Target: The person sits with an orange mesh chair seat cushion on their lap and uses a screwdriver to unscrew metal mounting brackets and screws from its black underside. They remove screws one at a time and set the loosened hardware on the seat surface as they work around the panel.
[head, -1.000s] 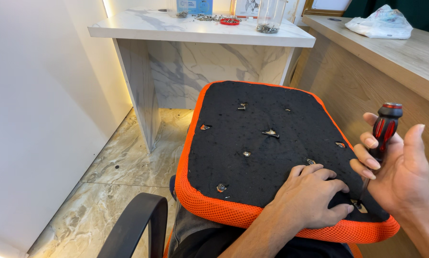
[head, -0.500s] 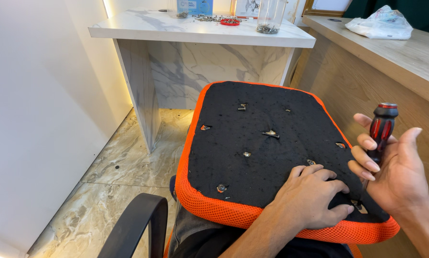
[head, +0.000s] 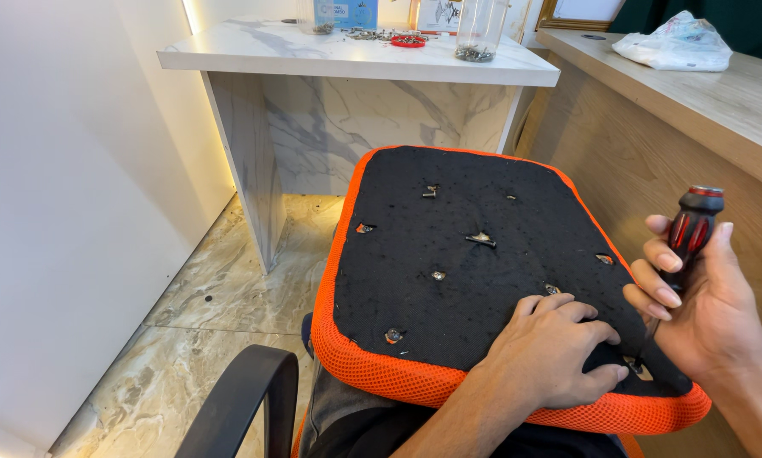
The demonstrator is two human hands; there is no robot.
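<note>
Gripping the red-and-black screwdriver [head: 690,242] in my closed right hand [head: 711,322], I press my empty left hand [head: 555,348] flat on the upturned seat cushion [head: 474,271] near its right front corner; the tip seems seated in a screw there, several other holes left.

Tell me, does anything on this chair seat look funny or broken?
Yes. The seat cushion lies upside down, black underside up. Its fabric has small torn holes with metal showing. The left hand presses it flat while the right hand holds a screwdriver at the near corner.
</note>
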